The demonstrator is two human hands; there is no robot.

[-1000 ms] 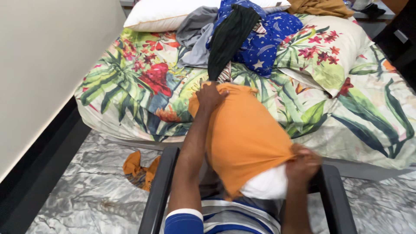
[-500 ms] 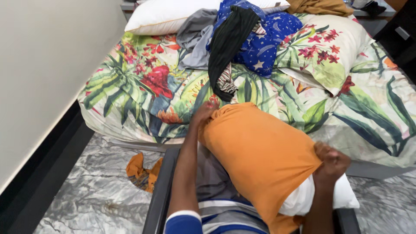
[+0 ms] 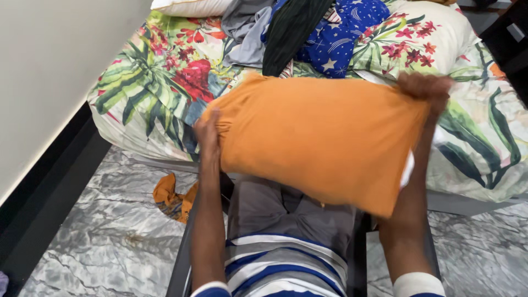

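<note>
**Pillow held across the lap, orange case on**

We sit in a dark chair (image 3: 181, 264) facing the bed (image 3: 148, 93). We hold the pillow (image 3: 319, 140) in the air between us and the bed, lengthwise, above our lap. Left hand (image 3: 208, 129) grips its left end, fingers closed on bunched orange cloth. Right hand (image 3: 426, 88) pinches the upper right corner; the motion blurs it. A sliver of white filling (image 3: 407, 170) shows at the lower right, where the case mouth sits.

To do this well, we judge: keep both grips firm on cloth, hold the pillow level, and work the white corner inside so no filling shows.

On the bed lie a blue starred cloth (image 3: 346, 38), a dark garment (image 3: 289, 33) and grey clothes (image 3: 247, 30). An orange rag (image 3: 173, 198) lies on the marbled floor (image 3: 93, 236).
</note>
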